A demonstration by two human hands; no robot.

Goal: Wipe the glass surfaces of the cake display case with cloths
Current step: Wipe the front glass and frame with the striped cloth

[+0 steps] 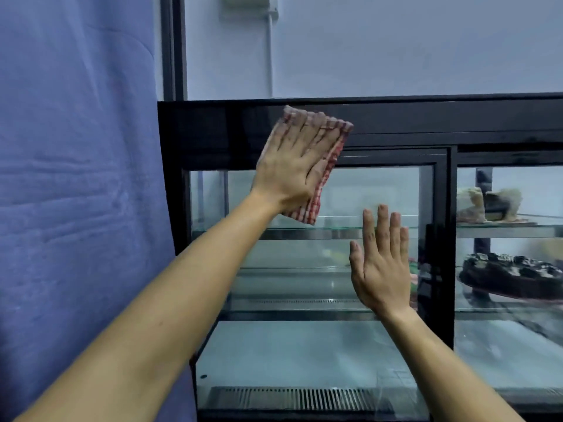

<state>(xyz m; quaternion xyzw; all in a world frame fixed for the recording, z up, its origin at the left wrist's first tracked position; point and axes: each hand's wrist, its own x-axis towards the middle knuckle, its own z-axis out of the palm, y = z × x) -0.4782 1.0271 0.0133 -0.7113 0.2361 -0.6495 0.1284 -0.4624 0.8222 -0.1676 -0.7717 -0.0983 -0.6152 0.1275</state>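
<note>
1. A folded red-checked cloth (pixel 316 166) is pressed flat against the case (pixel 440 245) by the left hand (pixel 292 169), high up where the black top frame (pixel 426 117) meets the glass door (pixel 304 345). It is probably held so because a spread palm puts even pressure on the fabric and keeps it from bunching during a wipe.
2. The left fingers (pixel 307 129) are stretched out straight and slightly fanned over the cloth. Nothing is curled round or pinched; the cloth is trapped only between palm and surface. The fingertips are blurred, which suggests motion.
3. The right hand (pixel 380 269) is raised lower down and to the right, palm toward the same glass door. Its likely purpose is to steady the sliding door against the push of the wipe.
4. The right fingers (pixel 384 229) are straight and close together, the thumb apart, and nothing is held. Whether the glass is actually touched cannot be told.
5. Cakes (pixel 511 275) are seen on the shelves (pixel 502 231) behind the right-hand pane, well apart from both hands.
</note>
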